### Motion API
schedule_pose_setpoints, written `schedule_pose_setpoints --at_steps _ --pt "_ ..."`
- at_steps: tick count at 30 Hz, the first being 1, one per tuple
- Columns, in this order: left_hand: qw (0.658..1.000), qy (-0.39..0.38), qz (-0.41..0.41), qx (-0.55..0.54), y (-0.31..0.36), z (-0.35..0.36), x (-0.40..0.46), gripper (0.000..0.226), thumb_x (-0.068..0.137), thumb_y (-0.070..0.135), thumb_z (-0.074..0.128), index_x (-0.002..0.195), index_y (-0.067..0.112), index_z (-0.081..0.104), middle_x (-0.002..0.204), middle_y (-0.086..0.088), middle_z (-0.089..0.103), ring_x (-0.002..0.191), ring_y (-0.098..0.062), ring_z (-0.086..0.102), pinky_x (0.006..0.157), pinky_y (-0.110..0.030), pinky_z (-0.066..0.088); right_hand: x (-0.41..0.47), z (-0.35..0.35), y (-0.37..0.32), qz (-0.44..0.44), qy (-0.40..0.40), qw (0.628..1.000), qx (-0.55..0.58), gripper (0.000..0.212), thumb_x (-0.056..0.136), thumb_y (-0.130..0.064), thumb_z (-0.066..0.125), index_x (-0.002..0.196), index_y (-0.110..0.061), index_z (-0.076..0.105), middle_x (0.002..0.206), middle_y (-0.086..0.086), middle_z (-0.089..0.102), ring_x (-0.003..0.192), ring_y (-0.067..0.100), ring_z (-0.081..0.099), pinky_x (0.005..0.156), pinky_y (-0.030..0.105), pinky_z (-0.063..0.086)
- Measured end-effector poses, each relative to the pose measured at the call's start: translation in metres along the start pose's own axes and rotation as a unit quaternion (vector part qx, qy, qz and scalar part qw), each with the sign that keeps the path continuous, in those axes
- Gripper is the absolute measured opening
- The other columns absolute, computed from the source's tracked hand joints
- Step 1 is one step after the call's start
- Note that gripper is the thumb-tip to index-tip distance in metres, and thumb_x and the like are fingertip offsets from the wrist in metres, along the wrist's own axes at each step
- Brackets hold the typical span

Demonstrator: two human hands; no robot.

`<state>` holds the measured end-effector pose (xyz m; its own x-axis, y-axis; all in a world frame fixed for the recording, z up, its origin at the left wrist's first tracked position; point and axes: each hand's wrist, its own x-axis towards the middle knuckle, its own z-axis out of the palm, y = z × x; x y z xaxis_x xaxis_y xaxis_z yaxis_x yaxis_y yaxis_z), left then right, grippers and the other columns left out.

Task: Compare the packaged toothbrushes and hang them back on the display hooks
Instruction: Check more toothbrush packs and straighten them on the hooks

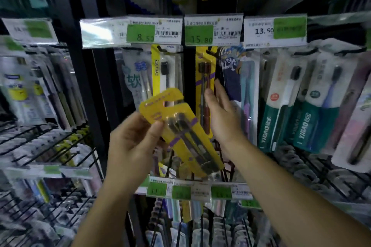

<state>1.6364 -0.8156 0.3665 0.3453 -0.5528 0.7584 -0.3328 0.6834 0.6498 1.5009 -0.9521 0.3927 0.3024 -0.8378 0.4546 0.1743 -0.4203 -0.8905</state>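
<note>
My left hand grips a yellow toothbrush pack with purple bands and dark brushes. The pack is tilted, its hang hole up and to the left. My right hand reaches to a matching yellow pack that hangs on a hook under the 15.80 price tag; thumb and fingers close around its lower part. The hook itself is mostly hidden behind the tags.
Other packs hang close by: a yellow-edged one at left, a blue patterned one and green YIBAO packs at right. Black wire racks jut out at lower left and lower right. Price tags line the row below.
</note>
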Motion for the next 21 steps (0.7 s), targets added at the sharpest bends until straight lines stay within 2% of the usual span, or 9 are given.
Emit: schedule_pose_setpoints --at_steps 1,3,5,6,8,9,12,16,21 --pt "1.000 0.011 -0.004 -0.004 0.003 -0.001 0.010 0.019 0.097 0.019 0.059 0.104 0.028 0.074 0.091 0.002 0.077 0.075 -0.019 0.073 0.059 -0.029 0.059 -0.003 -0.002 -0.001 -0.009 -0.009 1.000 0.003 0.057 0.102 -0.050 0.045 0.156 -0.043 0.025 0.162 -0.012 0.032 0.143 0.007 0.033 0.107 0.023 0.028" --pt "0.999 0.027 -0.024 -0.008 0.007 -0.002 0.030 0.021 0.097 0.018 0.058 0.096 0.032 0.074 0.085 0.005 0.077 0.072 -0.017 0.073 0.058 -0.028 0.057 -0.014 -0.004 -0.003 -0.033 -0.037 0.999 0.021 0.061 0.097 -0.061 0.043 0.154 -0.049 0.025 0.154 -0.031 0.033 0.131 -0.015 0.036 0.101 0.010 0.030" --pt "0.999 0.023 -0.042 -0.001 0.008 0.001 0.047 0.021 0.099 0.015 0.057 0.093 0.027 0.073 0.082 0.006 0.076 0.071 -0.018 0.072 0.057 -0.029 0.057 -0.024 -0.006 -0.004 -0.056 -0.069 0.996 0.029 0.057 0.090 -0.067 0.043 0.145 -0.055 0.039 0.129 -0.054 0.042 0.111 -0.035 0.040 0.086 -0.006 0.033" --pt "0.999 0.015 -0.047 0.002 0.008 0.002 0.055 0.021 0.100 0.013 0.056 0.093 0.023 0.072 0.081 0.005 0.076 0.070 -0.018 0.071 0.057 -0.029 0.057 -0.028 -0.007 -0.006 -0.054 -0.088 0.994 0.024 0.044 0.090 -0.065 0.046 0.133 -0.061 0.049 0.117 -0.057 0.050 0.106 -0.035 0.045 0.081 -0.007 0.036" --pt "0.999 -0.004 -0.053 0.001 0.008 0.006 0.068 0.018 0.100 0.011 0.057 0.092 0.018 0.070 0.079 0.006 0.075 0.068 -0.016 0.070 0.056 -0.028 0.056 -0.031 -0.007 -0.008 -0.069 -0.119 0.990 0.007 0.022 0.097 -0.047 0.054 0.106 -0.064 0.065 0.108 -0.040 0.069 0.101 -0.016 0.063 0.078 0.003 0.047" --pt "0.998 -0.015 -0.054 0.001 0.009 0.008 0.073 0.015 0.099 0.012 0.059 0.090 0.018 0.070 0.077 0.007 0.074 0.067 -0.014 0.069 0.055 -0.027 0.056 -0.031 -0.009 -0.006 -0.083 -0.113 0.990 -0.004 0.029 0.100 -0.033 0.056 0.098 -0.059 0.070 0.105 -0.028 0.075 0.097 -0.006 0.070 0.076 0.010 0.053" --pt "0.999 -0.008 -0.054 0.000 0.006 0.013 0.083 0.012 0.096 0.016 0.065 0.084 0.016 0.069 0.071 0.007 0.071 0.063 -0.010 0.066 0.054 -0.027 0.056 -0.029 -0.015 -0.001 -0.090 -0.056 0.994 -0.002 0.029 0.101 -0.013 0.057 0.095 -0.037 0.073 0.100 -0.011 0.079 0.093 0.009 0.074 0.081 0.024 0.058" --pt "0.986 0.155 -0.054 0.037 -0.015 0.014 0.092 0.008 0.091 0.022 0.070 0.084 0.024 0.066 0.076 0.004 0.067 0.069 -0.012 0.063 0.064 -0.032 0.054 -0.032 -0.023 0.007 -0.104 -0.006 0.994 0.020 0.021 0.100 -0.010 0.057 0.099 -0.027 0.071 0.099 -0.007 0.079 0.090 0.010 0.074 0.077 0.020 0.056" --pt "0.980 0.133 -0.129 0.079 -0.041 0.024 0.094 0.027 0.092 0.031 0.070 0.117 0.025 0.063 0.104 0.013 0.066 0.092 0.004 0.063 0.077 -0.017 0.050 -0.040 -0.025 0.011 -0.124 0.029 0.991 0.039 0.023 0.101 -0.005 0.054 0.096 -0.024 0.066 0.086 -0.015 0.077 0.080 0.000 0.071 0.070 0.013 0.053"
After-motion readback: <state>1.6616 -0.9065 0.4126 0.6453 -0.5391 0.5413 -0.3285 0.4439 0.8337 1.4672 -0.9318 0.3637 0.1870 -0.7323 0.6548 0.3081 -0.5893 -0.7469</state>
